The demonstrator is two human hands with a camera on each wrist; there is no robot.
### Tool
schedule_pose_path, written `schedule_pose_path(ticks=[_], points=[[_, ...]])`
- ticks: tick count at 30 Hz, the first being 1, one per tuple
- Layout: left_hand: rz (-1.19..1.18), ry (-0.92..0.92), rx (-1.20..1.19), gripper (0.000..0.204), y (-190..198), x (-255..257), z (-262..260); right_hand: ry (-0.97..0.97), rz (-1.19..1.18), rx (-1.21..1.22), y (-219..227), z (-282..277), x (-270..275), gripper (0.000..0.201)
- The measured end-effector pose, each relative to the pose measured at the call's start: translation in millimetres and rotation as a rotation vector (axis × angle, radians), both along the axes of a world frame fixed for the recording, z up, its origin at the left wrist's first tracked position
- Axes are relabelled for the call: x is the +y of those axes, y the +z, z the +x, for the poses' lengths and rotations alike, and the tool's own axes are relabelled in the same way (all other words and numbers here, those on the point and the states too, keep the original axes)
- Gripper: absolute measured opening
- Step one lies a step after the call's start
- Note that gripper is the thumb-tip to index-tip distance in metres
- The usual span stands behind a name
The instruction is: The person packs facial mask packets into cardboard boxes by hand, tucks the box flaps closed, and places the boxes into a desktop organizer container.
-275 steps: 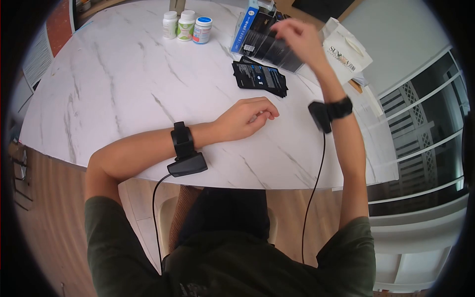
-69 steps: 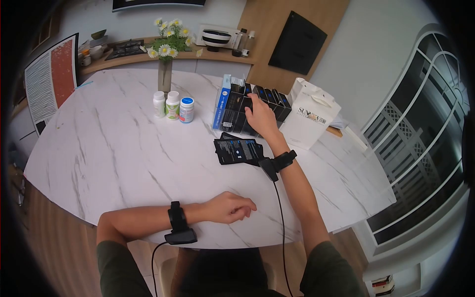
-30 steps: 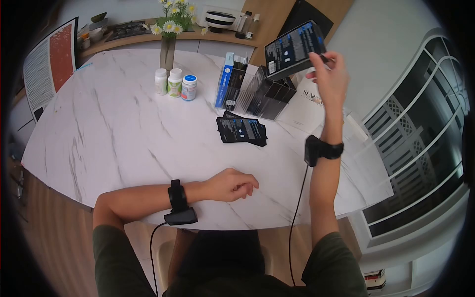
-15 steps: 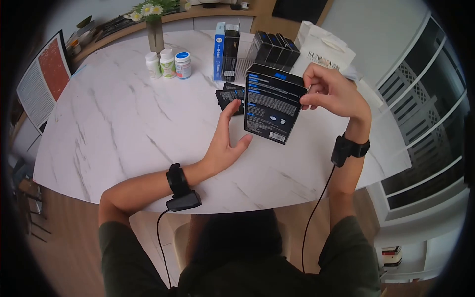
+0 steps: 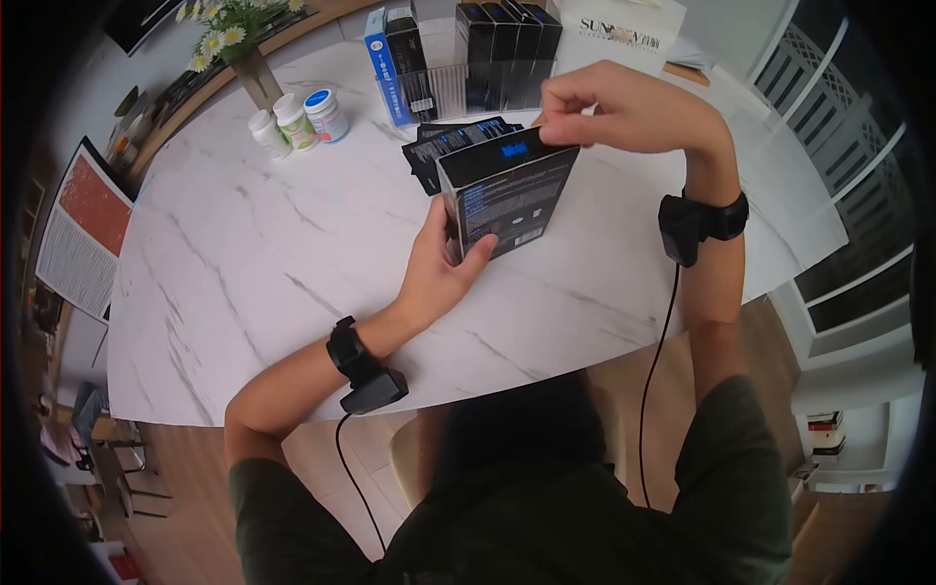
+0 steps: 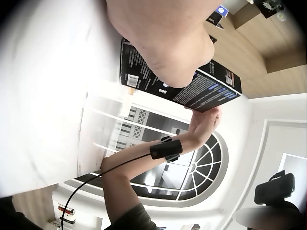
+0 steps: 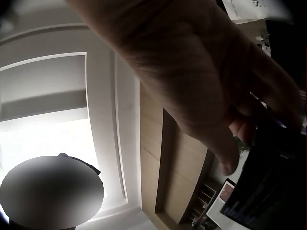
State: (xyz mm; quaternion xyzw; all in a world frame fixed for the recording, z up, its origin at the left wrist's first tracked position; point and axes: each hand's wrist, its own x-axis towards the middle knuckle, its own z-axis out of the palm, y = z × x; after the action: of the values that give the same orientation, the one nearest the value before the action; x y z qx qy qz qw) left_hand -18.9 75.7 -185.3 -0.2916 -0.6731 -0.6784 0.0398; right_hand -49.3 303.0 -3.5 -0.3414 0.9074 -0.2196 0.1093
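Observation:
A black box (image 5: 517, 190) with blue and white print stands nearly upright over the front of the table, its narrow top side turned up. My left hand (image 5: 436, 265) grips its lower left side, thumb across the printed face and fingers behind. At the box's upper right corner, my right hand (image 5: 624, 107) pinches the top edge with curled fingers and thumb. From the left wrist, the box (image 6: 180, 84) shows a barcode near its lower end, partly hidden by the left hand. The right wrist view is dark, with the thumb beside the box (image 7: 268, 182).
Flat black packets (image 5: 458, 141) lie stacked behind the box. Beyond them a clear rack (image 5: 444, 93) holds a blue box (image 5: 383, 68) and several black boxes (image 5: 507, 58), with a gap between. A white paper bag (image 5: 624, 34), three bottles (image 5: 297, 122) and a flower vase (image 5: 255, 80) stand around.
My right hand has taken the black box from the clear rack and brought it forward. My left hand has risen from resting on the table and now grips the box's left side.

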Motion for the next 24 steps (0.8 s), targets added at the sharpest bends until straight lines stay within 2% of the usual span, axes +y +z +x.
schedule_pose_path(ticks=[2,4,7,9,14,16,24], points=[[-0.079,0.004,0.033,0.038,0,0,0,0.082,-0.063,0.246,-6,-3,0,0.017],[0.006,-0.014,-0.007,0.034,2,3,1,0.033,-0.033,0.213,-5,-2,0,0.013],[-0.009,-0.033,-0.041,0.035,-1,1,-1,0.071,-0.071,0.226,-5,-2,-1,0.013],[0.014,-0.045,-0.043,0.035,1,2,1,0.126,-0.093,0.222,-3,1,-2,0.022],[0.009,-0.082,-0.048,0.037,6,1,4,0.133,-0.196,0.275,-6,7,-10,0.028],[0.040,-0.085,-0.152,0.038,9,1,7,0.127,-0.202,0.302,-7,10,-15,0.029],[0.038,-0.107,-0.078,0.041,9,-2,6,0.075,-0.118,0.387,-7,15,-19,0.030]])
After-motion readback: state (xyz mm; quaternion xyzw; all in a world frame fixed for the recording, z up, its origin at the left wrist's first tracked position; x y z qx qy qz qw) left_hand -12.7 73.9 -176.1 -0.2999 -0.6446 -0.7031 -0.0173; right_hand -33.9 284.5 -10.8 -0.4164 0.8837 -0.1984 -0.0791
